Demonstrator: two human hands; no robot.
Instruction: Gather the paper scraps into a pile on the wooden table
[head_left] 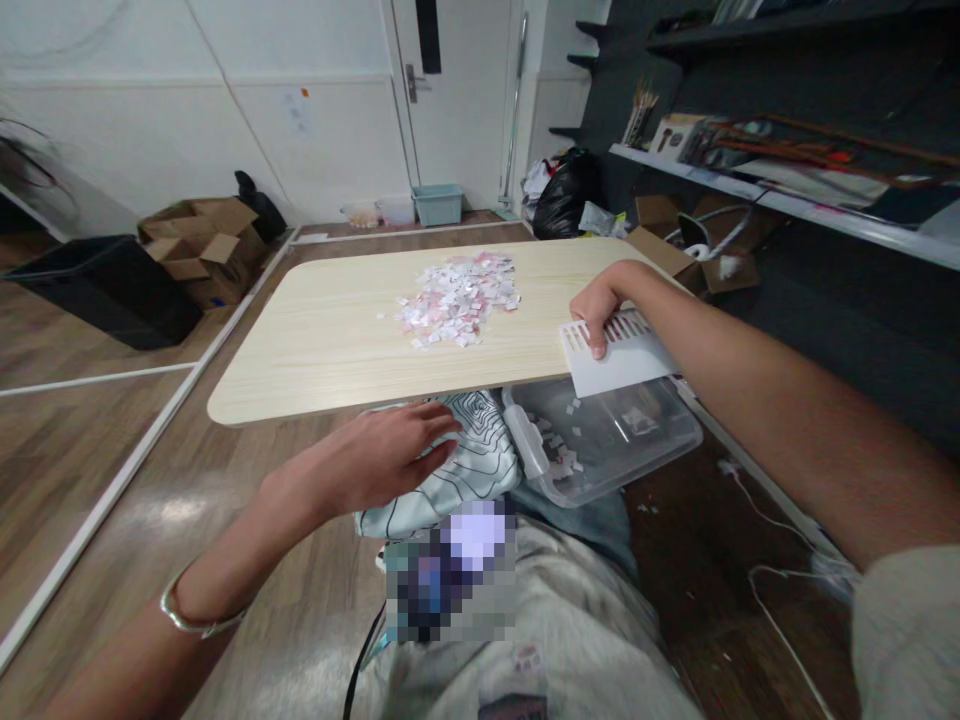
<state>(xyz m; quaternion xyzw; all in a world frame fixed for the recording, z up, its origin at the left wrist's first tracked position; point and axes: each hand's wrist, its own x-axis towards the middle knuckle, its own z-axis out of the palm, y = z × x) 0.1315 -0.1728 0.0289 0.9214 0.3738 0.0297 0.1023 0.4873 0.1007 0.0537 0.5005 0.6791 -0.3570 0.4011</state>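
Note:
My right hand (pixel 602 305) grips a white slotted sheet (pixel 622 368), with the thumb on its face. A row of slots runs along its upper side, and it stands at the table's near right edge. Just beneath it, a clear plastic bin (pixel 600 460) rests by my lap with some small paper pieces inside. My left hand (pixel 382 455) hovers in front of the table over a patterned cloth (pixel 480 450), holding nothing, its fingers stretched out. On the pale wooden table (pixel 315 340) lies a loose pile of small white and pink paper pieces (pixel 461 300).
To the left stand a black bin (pixel 105 290) and open cardboard boxes (pixel 202 245). A black bag (pixel 570 195) sits behind the table. A shelf (pixel 795 200) lines the right wall, with white cables (pixel 780 575) on the floor below. A blurred-out patch covers something on my lap.

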